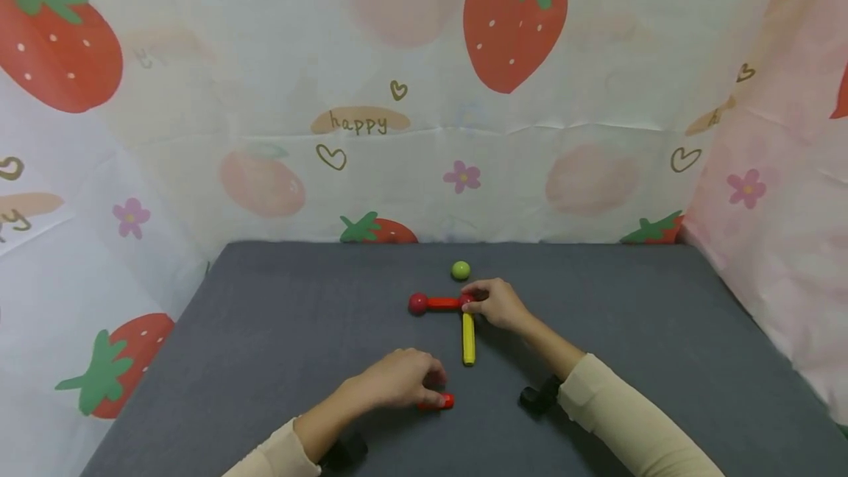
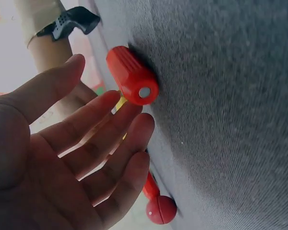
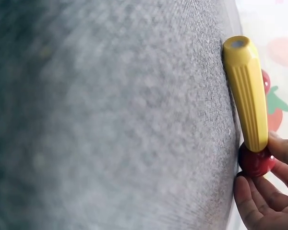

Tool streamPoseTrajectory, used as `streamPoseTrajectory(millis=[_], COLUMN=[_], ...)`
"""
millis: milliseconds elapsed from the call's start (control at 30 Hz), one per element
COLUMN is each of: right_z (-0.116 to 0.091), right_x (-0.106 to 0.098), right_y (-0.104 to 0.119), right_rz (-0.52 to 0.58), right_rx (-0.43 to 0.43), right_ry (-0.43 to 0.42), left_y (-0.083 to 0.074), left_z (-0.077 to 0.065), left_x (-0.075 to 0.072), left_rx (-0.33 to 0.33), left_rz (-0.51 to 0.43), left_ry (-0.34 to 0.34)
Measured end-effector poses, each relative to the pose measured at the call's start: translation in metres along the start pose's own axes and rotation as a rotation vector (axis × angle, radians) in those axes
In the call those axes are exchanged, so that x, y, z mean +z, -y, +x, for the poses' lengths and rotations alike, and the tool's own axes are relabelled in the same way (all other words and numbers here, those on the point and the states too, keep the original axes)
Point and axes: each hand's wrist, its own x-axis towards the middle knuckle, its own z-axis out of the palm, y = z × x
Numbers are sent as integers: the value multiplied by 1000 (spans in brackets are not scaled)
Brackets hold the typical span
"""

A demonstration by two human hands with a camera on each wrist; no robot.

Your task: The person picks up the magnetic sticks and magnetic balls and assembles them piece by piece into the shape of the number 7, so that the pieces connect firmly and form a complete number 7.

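My right hand (image 1: 500, 305) pinches a dark red ball (image 3: 257, 163) between thumb and fingers. A yellow ridged building rod (image 1: 469, 339) with a silver disc in its end runs from that ball toward the near side. Extending left from the same ball, a red rod (image 1: 442, 303) ends at another dark red ball (image 1: 418, 304). My left hand (image 1: 400, 380) hovers at a short loose red rod (image 2: 132, 75) lying on the table. Its fingers are loosely spread, with fingertips close to the rod; whether they touch it I cannot tell.
A green ball (image 1: 460, 270) sits behind the joined pieces. Dark grey cloth covers the table (image 1: 298, 315). A strawberry-print curtain (image 1: 424, 79) hangs along the back and sides. Black devices (image 1: 539, 397) are strapped at both wrists.
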Motion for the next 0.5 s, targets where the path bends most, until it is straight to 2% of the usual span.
streamPoseTrajectory(millis=[200, 500], right_z=[-1, -1], right_x=[0, -1], right_y=[-2, -2], right_rz=[-11, 3], right_rx=[-23, -26], right_ry=[6, 15], left_y=[-2, -5], left_z=[-4, -2], left_x=[7, 14], left_rx=[18, 47], left_rz=[41, 137], left_ry=[-20, -52])
